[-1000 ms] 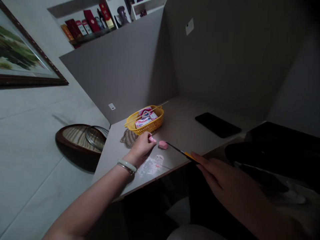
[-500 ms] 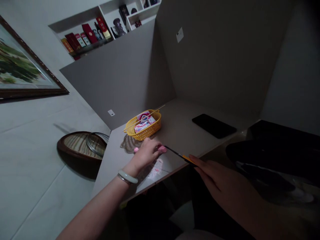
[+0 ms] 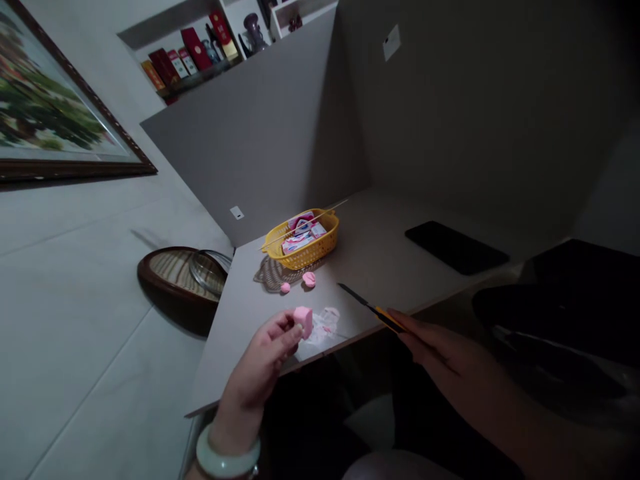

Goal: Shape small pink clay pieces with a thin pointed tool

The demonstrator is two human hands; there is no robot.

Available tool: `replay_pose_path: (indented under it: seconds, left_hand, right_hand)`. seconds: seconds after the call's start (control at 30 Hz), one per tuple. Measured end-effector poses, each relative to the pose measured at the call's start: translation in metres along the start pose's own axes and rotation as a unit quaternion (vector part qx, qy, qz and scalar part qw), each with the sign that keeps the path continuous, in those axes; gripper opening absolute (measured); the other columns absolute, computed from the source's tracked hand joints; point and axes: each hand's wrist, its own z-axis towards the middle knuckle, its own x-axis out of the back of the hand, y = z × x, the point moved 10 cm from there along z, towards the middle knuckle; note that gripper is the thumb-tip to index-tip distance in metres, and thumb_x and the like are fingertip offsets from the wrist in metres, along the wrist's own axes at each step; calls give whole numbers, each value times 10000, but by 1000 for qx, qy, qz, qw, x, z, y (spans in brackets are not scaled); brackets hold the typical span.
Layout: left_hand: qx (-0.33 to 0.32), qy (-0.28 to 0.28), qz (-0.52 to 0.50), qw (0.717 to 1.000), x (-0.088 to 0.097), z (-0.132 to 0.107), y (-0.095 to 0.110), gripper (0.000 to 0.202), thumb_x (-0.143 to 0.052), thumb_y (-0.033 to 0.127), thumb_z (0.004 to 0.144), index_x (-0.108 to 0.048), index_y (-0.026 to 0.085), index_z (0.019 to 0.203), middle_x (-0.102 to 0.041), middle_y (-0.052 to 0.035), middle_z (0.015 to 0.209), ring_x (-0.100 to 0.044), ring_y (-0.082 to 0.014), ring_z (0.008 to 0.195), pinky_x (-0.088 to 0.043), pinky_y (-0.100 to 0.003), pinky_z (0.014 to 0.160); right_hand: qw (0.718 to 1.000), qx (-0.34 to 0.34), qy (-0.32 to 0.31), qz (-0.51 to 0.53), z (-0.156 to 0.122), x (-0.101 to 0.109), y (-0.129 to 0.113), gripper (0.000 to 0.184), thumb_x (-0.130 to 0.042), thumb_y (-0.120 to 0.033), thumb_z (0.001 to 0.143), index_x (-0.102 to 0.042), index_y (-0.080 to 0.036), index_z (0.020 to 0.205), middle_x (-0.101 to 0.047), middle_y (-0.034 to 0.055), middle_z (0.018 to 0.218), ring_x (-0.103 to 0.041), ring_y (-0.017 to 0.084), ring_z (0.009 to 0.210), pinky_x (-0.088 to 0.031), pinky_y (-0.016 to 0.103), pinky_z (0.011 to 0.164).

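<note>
Between the thumb and fingers of my left hand (image 3: 270, 347) is a pink block (image 3: 303, 321), held up over the near edge of the table. My right hand (image 3: 445, 347) grips a utility knife (image 3: 383, 316) with a yellow and black handle, its dark blade pointing up and left, apart from the block. Two rounded pink lumps, a larger one (image 3: 309, 279) and a smaller one (image 3: 285, 287), lie on the tabletop beyond my left hand. A crumpled clear plastic wrapper (image 3: 326, 323) rests just right of the block.
A yellow basket (image 3: 313, 253) holds pink-and-white packets (image 3: 300, 239), with a thin stick (image 3: 343, 203) across its top. A flat black slab (image 3: 456, 247) lies at the right of the table (image 3: 370, 260). Grey panels stand behind. At left is a brown woven-seat stool (image 3: 167, 273).
My left hand has drawn back toward me and lifted the pink block off the table, uncovering the two pink lumps. The knife's tip is now clear of the pink piece. The view has shifted.
</note>
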Motion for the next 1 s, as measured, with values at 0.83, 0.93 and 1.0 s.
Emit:
replay_pose_path:
  seconds: [0.83, 0.93, 1.0]
  left_hand:
    - [-236, 212, 424, 848, 4, -42, -4, 124, -615, 247, 941, -643, 266, 1061, -636, -58, 1079, -570, -238, 1069, -481, -407, 937]
    - [-244, 205, 421, 849, 3, -42, -4, 106, -599, 240, 953, -638, 267, 1048, -643, -45, 1042, -577, -222, 1035, -489, -373, 905]
    - [-238, 219, 413, 851, 7, -43, -6, 115, -606, 258, 950, -618, 255, 1064, -644, -51, 1047, -583, -224, 1027, -494, -374, 898]
  right_hand:
    - [942, 121, -153, -272, -25, -84, -42, 335, -530, -68, 931, -606, -155, 1245, -670, 15, 789, -671, 194, 552, -420, 296, 461]
    - [933, 117, -176, -290, -27, -89, -40, 501, -558, 37, 840, -586, -158, 1301, -682, 20, 840, -669, 180, 534, -428, 279, 451]
    - [935, 109, -184, -283, -28, -90, -36, 533, -545, 66, 807, -596, -157, 1288, -700, 34, 870, -675, 180, 542, -459, 273, 465]
